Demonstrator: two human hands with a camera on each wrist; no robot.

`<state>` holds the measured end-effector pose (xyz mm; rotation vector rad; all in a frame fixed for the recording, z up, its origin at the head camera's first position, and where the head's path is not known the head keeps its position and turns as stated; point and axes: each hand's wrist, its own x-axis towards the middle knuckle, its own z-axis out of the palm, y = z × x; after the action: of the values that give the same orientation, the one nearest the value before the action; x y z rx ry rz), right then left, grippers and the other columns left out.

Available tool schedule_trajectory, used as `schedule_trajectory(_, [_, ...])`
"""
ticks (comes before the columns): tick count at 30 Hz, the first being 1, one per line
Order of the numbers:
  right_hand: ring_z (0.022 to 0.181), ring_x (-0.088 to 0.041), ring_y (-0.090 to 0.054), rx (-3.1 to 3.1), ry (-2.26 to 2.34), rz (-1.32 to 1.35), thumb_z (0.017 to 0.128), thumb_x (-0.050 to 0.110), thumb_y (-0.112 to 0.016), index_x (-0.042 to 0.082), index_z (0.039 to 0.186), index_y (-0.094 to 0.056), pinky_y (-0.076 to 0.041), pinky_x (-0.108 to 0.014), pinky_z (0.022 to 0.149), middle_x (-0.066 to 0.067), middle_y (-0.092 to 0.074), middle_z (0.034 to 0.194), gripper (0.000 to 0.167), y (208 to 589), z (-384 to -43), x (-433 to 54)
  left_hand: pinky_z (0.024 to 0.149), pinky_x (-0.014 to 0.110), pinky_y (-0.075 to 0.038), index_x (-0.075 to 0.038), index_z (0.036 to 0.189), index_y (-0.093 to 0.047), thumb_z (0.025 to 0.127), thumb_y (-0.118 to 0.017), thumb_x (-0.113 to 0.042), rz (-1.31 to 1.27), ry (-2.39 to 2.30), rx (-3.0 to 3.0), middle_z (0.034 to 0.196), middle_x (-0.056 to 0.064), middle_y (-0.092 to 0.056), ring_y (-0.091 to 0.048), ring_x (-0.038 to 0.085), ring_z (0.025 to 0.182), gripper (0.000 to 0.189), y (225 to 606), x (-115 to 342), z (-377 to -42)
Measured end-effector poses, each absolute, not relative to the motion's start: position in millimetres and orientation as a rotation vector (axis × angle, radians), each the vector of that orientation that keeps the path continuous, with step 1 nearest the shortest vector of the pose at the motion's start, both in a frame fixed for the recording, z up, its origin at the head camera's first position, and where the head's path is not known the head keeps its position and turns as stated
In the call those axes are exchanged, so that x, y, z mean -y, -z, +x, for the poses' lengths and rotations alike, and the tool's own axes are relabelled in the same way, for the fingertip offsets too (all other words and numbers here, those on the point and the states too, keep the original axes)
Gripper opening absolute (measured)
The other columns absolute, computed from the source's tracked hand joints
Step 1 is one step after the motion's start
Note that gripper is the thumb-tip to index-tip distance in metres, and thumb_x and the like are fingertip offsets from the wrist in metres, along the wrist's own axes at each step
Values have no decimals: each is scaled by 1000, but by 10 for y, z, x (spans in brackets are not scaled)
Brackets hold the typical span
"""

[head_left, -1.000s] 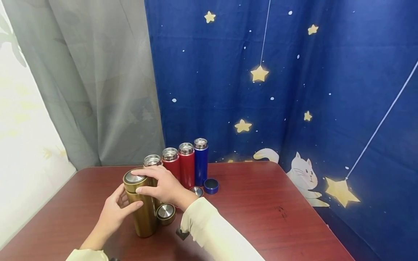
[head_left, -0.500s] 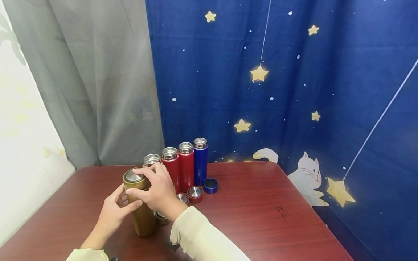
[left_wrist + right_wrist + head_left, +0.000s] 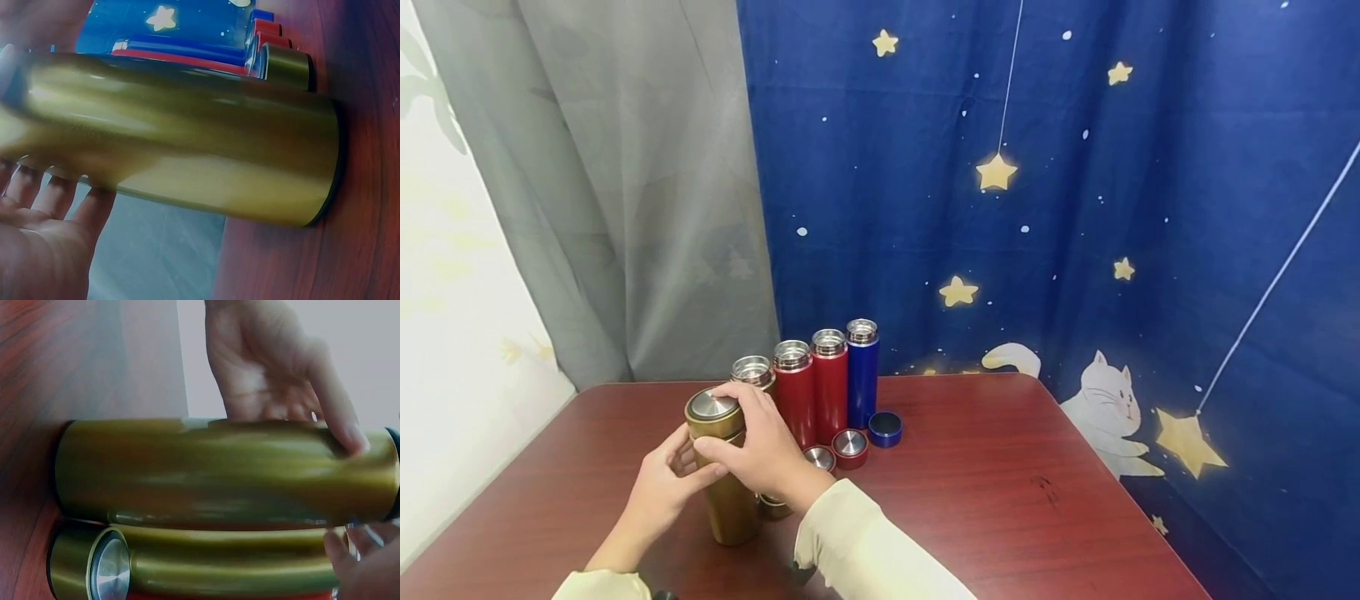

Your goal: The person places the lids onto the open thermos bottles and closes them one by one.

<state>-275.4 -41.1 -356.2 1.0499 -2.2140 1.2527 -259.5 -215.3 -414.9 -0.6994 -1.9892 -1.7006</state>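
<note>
A gold thermos [image 3: 732, 512] stands upright on the table, topped by its gold lid [image 3: 713, 407] with a shiny metal disc. My left hand [image 3: 658, 483] grips the body just under the lid, thumb in front and fingers behind. The right hand [image 3: 767, 446] holds the lid, its thumb near the lower edge and fingers over the top. From the right wrist, the thermos body [image 3: 206, 475] lies across the view, with the left hand [image 3: 269, 369] beyond it. Beside its base sits a separate gold lid [image 3: 112, 569], partly hidden by the right hand in the head view.
Behind, in a slanting row, stand a second gold thermos [image 3: 752, 368], two red ones [image 3: 793, 392] [image 3: 831, 392] and a blue one [image 3: 862, 375], all lidless. Two red lids [image 3: 850, 448] [image 3: 820, 458] and a blue lid [image 3: 886, 429] lie before them. Curtains hang behind the table.
My right hand has turned about the lid, its thumb shifting left and its wrist swinging toward me, uncovering the red lids. The left hand and thermos have stayed in place.
</note>
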Motion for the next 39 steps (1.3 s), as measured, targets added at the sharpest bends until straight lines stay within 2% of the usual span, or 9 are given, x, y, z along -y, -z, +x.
schedule_trajectory(4, [108,-1,-54,2208,-1497,1154,89,24,-65,22,135,-49,-46,-18,89,4,-58,125,49,3538,-2798,327,81,20,-53,8,141,-41,80,-68,15,-675,1685,2032,117,-10,-66,-64,5,103,67,4140,2161,-2599])
schedule_trajectory(10, [103,-2,-58,2157,-1622,1243,87,13,-63,16,134,-55,-48,-20,89,0,-61,125,48,3509,-2870,248,81,19,-53,9,140,-42,81,-69,13,-657,1656,2067,115,-12,-65,-63,4,103,65,4127,2164,-2602])
schedule_trajectory(22, [110,0,-54,2117,-1443,1204,86,18,-69,15,129,-60,-48,-19,89,5,-62,125,44,3534,-2900,266,80,19,-53,7,139,-43,79,-69,14,-644,1667,2051,113,-12,-67,-65,5,100,66,4132,2165,-2597])
schedule_trajectory(30, [108,0,-49,2120,-1347,1081,83,26,-75,23,127,-60,-48,-17,85,6,-58,119,46,3578,-2851,315,80,19,-53,8,140,-42,80,-69,14,-658,1669,2038,115,-12,-66,-64,4,102,66,4141,2164,-2593])
schedule_trajectory(39, [103,-2,-50,2039,-1060,868,75,40,-82,23,118,-61,-38,-8,83,6,-54,109,50,3642,-2778,439,80,20,-54,10,140,-41,79,-69,16,-675,1696,2012,117,-11,-65,-64,5,103,68,4163,2158,-2596])
